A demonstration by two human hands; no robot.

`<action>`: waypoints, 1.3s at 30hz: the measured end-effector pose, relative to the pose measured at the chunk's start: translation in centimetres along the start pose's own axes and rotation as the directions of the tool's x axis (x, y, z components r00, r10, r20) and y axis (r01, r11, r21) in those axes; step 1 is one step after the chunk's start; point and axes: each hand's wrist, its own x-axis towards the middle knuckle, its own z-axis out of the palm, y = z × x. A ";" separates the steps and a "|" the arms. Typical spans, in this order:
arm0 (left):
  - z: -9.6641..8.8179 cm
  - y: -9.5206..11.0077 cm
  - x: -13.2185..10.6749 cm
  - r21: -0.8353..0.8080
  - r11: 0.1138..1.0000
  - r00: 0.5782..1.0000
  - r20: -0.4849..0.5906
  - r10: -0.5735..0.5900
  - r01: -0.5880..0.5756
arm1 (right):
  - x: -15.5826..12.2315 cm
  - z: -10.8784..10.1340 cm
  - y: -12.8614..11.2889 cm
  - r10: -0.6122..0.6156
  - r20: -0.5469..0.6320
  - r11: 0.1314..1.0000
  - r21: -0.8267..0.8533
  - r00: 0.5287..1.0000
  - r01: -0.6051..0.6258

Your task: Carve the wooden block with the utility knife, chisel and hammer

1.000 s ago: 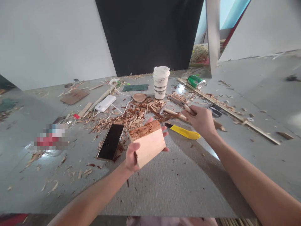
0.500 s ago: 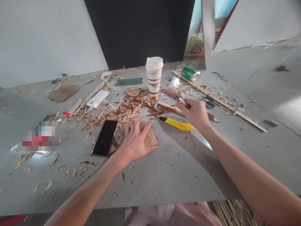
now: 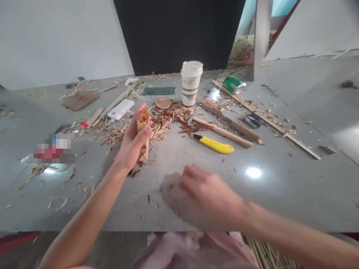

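My left hand [image 3: 134, 138] is closed around a small wooden block [image 3: 143, 151], held up on its edge over the left of the work spot. The block's upper end is rough and orange-brown. Beneath that hand a dark edge of the phone just shows. My right hand [image 3: 206, 186] hovers low over the table's near middle, blurred, with fingers curled downward; whether they hold anything is hidden. Beyond it lie a yellow utility knife [image 3: 215, 145], a hammer [image 3: 223, 131] with a wooden handle and a long flat wooden-handled tool [image 3: 232, 122].
Wood shavings [image 3: 161, 125] are heaped mid-table. Behind them stands a white paper cup [image 3: 191, 87], with a green can [image 3: 234, 85] to its right. A white power bank [image 3: 121, 109] with a cable lies left. A long wooden strip [image 3: 269, 125] crosses the right side.
My left hand has lifted the wooden block off the table, tipped it up and moved left over the phone. My right hand has left the tools and come down toward me.
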 end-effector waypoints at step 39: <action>-7.4 1.3 -8.3 -0.078 0.997 0.979 -0.199 -0.040 0.025 | -5.1 0.1 -1.1 -0.306 0.102 0.949 0.107 0.947 0.295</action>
